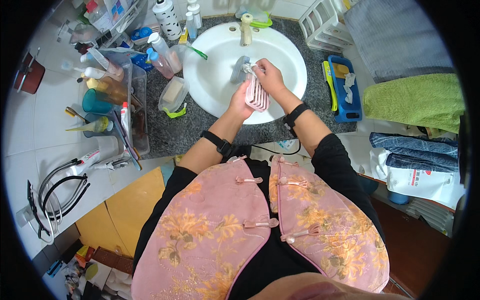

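Over the white oval sink (pixel 212 75), my left hand (pixel 241 104) grips a pink slatted soap dish (pixel 258 98), its slats facing up and tilted. My right hand (pixel 270 79) is closed on a crumpled white tissue (pixel 248 68), pressed at the far end of the dish. Just beyond and to the left, a grey ribbed piece (pixel 239 71) rests in the basin; its far part is partly covered by the tissue. The right fingertips are partly hidden.
The faucet (pixel 246 30) stands at the back of the sink. To the left are a clear soap box (pixel 173 94), pump bottles (pixel 160 64) and a crowded clear bin (pixel 141 115). A blue tray (pixel 348 107) and a green-handled brush (pixel 330 86) lie right.
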Tool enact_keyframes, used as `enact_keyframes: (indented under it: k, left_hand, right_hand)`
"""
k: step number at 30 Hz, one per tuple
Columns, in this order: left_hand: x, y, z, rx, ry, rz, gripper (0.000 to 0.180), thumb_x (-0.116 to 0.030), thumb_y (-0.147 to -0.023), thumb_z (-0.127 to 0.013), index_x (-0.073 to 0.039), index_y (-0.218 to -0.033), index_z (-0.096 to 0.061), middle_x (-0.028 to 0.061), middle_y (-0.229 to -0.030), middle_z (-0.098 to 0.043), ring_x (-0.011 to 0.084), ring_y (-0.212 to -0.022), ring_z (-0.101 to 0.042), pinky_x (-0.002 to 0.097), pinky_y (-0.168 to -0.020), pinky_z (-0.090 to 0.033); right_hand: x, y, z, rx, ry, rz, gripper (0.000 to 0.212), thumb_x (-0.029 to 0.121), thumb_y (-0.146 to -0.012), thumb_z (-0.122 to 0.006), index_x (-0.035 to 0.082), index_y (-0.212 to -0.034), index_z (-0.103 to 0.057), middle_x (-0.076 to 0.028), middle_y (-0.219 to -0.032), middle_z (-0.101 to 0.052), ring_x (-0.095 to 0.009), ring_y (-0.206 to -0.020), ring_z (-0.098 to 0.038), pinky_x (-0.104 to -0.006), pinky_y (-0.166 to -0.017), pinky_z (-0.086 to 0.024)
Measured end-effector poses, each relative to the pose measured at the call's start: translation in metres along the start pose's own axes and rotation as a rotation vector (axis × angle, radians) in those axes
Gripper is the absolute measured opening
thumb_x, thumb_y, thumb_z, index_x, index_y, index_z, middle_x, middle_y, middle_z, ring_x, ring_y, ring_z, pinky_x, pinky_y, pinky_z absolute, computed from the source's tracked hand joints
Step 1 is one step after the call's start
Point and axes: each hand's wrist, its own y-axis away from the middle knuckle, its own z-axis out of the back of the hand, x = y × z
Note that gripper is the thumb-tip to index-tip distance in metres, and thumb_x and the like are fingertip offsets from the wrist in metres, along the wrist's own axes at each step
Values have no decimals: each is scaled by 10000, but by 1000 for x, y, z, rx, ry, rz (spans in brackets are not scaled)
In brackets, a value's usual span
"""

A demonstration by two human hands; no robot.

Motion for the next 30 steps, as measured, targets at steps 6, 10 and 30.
enact_keyframes:
  k: [6, 10, 30]
  left_hand:
    - [-12, -3, -8, -66, -145, -54, 405, -257, -999, -350, 5, -1286, -461, 140, -1184, -601, 256, -1054, -609, 410, -913, -506]
    - [-6, -12, -18, 37, -165, -92, 379, -199, -984, -395, 1, -1300, -453, 146, -1187, -593, 242, -1035, -615, 381, -889, -518]
    - [-2, -56, -52, 182, -38, -69, 459, -430, -953, -381, -63, -1178, -542, 117, -1085, -616, 239, -968, -614, 393, -862, -502]
  right_hand:
    - [-44, -1, 49, -27, -687, -244, 185, 245, -920, -578, 73, -987, -567, 2, -793, -608, -88, -695, -569, -234, -621, -480]
    - [-56, 27, 66, -41, -915, -534, 180, 242, -940, -535, 98, -1048, -529, -25, -971, -608, -130, -822, -605, -295, -721, -523]
    - [-7, 28, 62, 233, -152, 294, 159, 90, -810, -647, 40, -950, -593, -15, -823, -558, -132, -696, -539, -244, -628, -437]
